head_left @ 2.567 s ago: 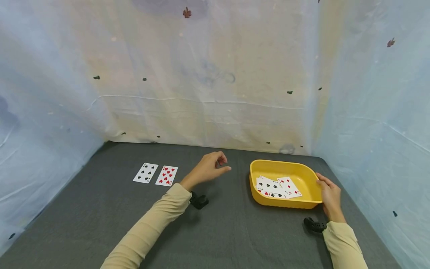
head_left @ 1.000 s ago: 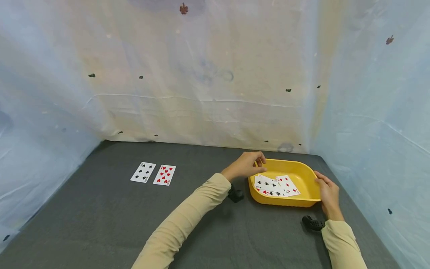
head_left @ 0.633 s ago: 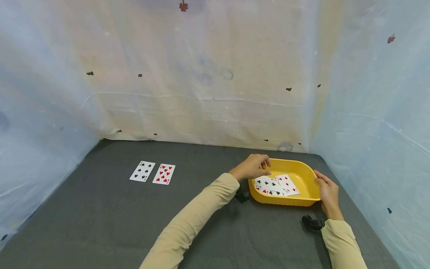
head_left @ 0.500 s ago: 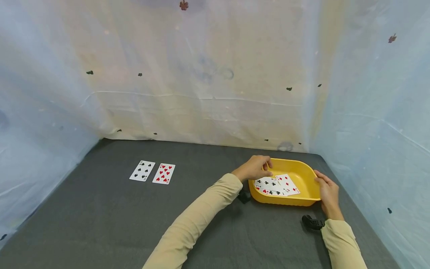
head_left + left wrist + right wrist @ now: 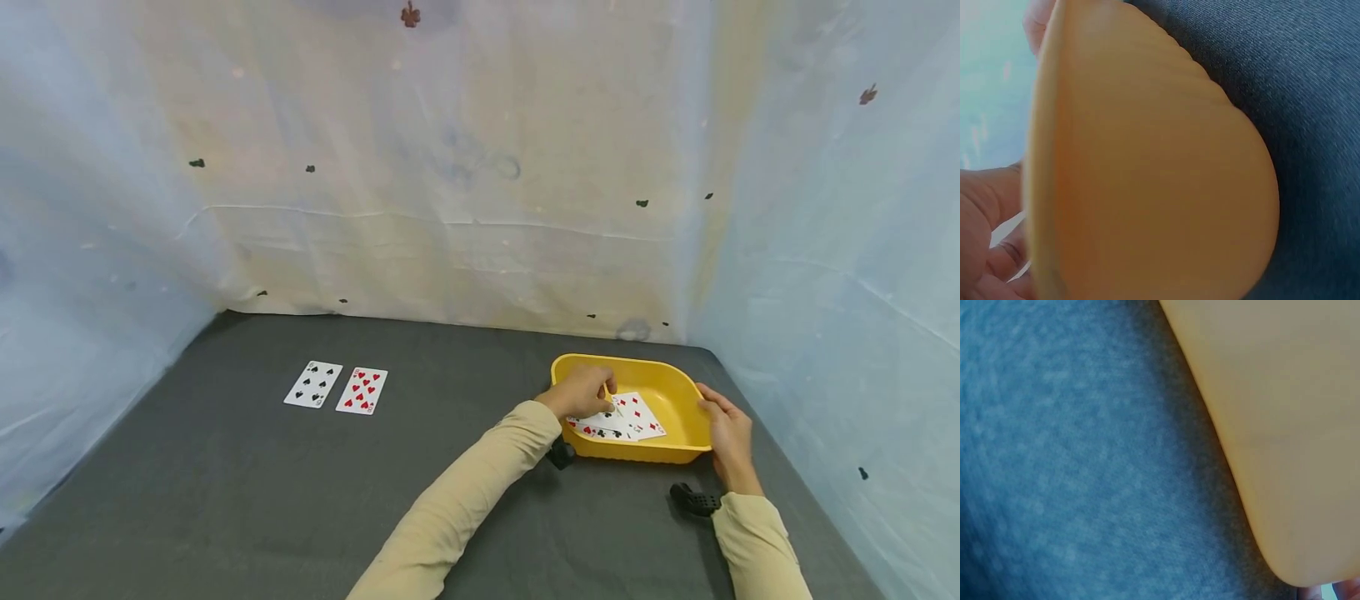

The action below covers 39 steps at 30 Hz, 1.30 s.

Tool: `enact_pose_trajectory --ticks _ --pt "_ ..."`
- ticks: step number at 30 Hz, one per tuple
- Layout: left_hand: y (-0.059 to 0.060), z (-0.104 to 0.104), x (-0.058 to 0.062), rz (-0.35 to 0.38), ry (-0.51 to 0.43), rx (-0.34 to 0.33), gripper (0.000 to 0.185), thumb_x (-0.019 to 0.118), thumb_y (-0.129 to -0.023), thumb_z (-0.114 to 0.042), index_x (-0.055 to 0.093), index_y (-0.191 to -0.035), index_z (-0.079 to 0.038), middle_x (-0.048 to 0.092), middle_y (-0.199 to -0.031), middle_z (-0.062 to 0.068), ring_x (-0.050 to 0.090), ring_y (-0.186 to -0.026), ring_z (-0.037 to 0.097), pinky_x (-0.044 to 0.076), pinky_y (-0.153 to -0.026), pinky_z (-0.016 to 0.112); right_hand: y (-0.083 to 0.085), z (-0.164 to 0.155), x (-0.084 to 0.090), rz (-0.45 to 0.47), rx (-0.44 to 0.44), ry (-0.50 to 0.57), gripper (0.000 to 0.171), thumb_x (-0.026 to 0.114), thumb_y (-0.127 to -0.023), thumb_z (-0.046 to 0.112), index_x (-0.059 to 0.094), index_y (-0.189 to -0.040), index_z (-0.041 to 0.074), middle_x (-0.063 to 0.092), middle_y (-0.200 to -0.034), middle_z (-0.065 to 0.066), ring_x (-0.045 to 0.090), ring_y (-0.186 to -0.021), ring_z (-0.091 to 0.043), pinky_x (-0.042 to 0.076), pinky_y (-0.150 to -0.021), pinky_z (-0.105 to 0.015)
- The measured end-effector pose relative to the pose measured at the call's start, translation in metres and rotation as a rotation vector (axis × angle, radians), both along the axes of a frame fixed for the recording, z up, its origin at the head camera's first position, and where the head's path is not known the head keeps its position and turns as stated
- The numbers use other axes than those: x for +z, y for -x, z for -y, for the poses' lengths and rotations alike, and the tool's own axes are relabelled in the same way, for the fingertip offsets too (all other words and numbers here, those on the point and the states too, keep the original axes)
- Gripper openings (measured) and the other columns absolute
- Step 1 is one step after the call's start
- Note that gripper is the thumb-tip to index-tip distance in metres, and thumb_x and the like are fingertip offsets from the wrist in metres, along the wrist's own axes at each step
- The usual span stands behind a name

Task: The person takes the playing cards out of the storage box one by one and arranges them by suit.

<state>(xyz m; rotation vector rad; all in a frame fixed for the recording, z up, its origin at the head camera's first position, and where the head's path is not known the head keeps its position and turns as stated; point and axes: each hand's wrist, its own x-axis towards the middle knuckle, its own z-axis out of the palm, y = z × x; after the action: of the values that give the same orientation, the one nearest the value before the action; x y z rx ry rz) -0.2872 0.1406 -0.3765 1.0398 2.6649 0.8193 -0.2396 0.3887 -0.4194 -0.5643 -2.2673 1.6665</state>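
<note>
A yellow plastic tray [image 5: 667,454] stands at the right of the table with several overlapping playing cards [image 5: 636,417] inside, diamonds, clubs and hearts showing. My left hand [image 5: 581,393] reaches over its left end, fingers bent down and thumb low over the club card, with a gap between thumb and fingers. In the left wrist view, the tray wall [image 5: 1160,162] hides most of what lies below those fingers. At the tray's right end, my right hand [image 5: 729,437] grips the rim, thumb on top. The right wrist view is largely filled by the tray's outside [image 5: 1291,425].
Two cards lie face up at the far left of the table, a spade card [image 5: 313,384] and a heart card [image 5: 362,391]. Dark grey cloth [image 5: 262,483] covers the table. Pale hanging fabric [image 5: 465,167] encloses the back and both sides.
My left hand has moved right from the middle of the table to over the tray, then lower toward the cards. The right hand keeps its grip on the rim.
</note>
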Motion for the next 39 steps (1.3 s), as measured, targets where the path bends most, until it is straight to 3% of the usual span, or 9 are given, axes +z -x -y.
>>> enact_pose_trajectory --ticks 5,10,19,24,31,39 --pt "0.003 -0.01 -0.009 -0.011 0.069 0.006 0.025 0.068 -0.093 -0.017 0.06 -0.115 -0.008 0.057 -0.091 -0.001 0.051 -0.08 0.01 0.041 -0.07 0.019 0.0 0.0 0.0 -0.005 -0.001 -0.009 0.045 0.043 -0.104 0.026 0.046 -0.144 0.006 0.039 -0.149 -0.014 0.05 -0.11 -0.011 0.045 -0.072 -0.011" --pt "0.005 -0.018 -0.016 -0.036 0.136 -0.001 0.028 0.068 -0.093 -0.019 0.06 -0.118 -0.01 0.061 -0.107 -0.001 0.053 -0.092 0.009 0.042 -0.079 0.018 0.001 -0.001 -0.001 -0.009 -0.005 0.006 0.045 0.044 -0.103 0.026 0.047 -0.143 0.006 0.041 -0.148 -0.013 0.051 -0.102 -0.003 0.046 -0.072 -0.011" --pt "0.003 -0.027 -0.015 0.025 0.249 0.188 0.031 0.072 -0.09 -0.025 0.062 -0.118 -0.016 0.059 -0.109 -0.004 0.047 -0.097 0.016 0.04 -0.083 0.029 0.0 -0.002 0.0 -0.028 -0.008 0.053 0.044 0.047 -0.103 0.025 0.049 -0.142 0.006 0.044 -0.144 -0.011 0.054 -0.091 0.002 0.048 -0.07 -0.014" --pt "0.003 -0.027 -0.018 0.056 0.265 0.284 0.023 0.071 -0.088 -0.013 0.063 -0.109 -0.016 0.053 -0.102 0.0 0.039 -0.096 0.02 0.036 -0.077 0.03 0.002 0.0 -0.002 -0.014 -0.013 0.062 0.044 0.048 -0.103 0.025 0.049 -0.142 0.007 0.042 -0.146 -0.012 0.053 -0.098 -0.003 0.048 -0.071 -0.013" --pt "0.009 -0.03 -0.022 0.129 0.262 0.344 0.036 0.07 -0.084 0.0 0.061 -0.116 -0.014 0.051 -0.112 0.006 0.037 -0.099 0.025 0.036 -0.078 0.033 0.003 0.001 -0.002 -0.012 -0.019 0.042 0.044 0.046 -0.103 0.025 0.048 -0.143 0.006 0.041 -0.147 -0.014 0.053 -0.102 -0.006 0.048 -0.073 -0.013" --pt "0.005 -0.031 -0.022 0.104 0.269 0.334 0.035 0.085 -0.075 -0.014 0.066 -0.104 -0.011 0.055 -0.101 0.006 0.041 -0.094 0.024 0.036 -0.074 0.031 0.002 -0.001 -0.002 -0.012 -0.02 0.042 0.044 0.046 -0.103 0.026 0.048 -0.143 0.006 0.041 -0.148 -0.013 0.052 -0.107 -0.009 0.047 -0.074 -0.013"
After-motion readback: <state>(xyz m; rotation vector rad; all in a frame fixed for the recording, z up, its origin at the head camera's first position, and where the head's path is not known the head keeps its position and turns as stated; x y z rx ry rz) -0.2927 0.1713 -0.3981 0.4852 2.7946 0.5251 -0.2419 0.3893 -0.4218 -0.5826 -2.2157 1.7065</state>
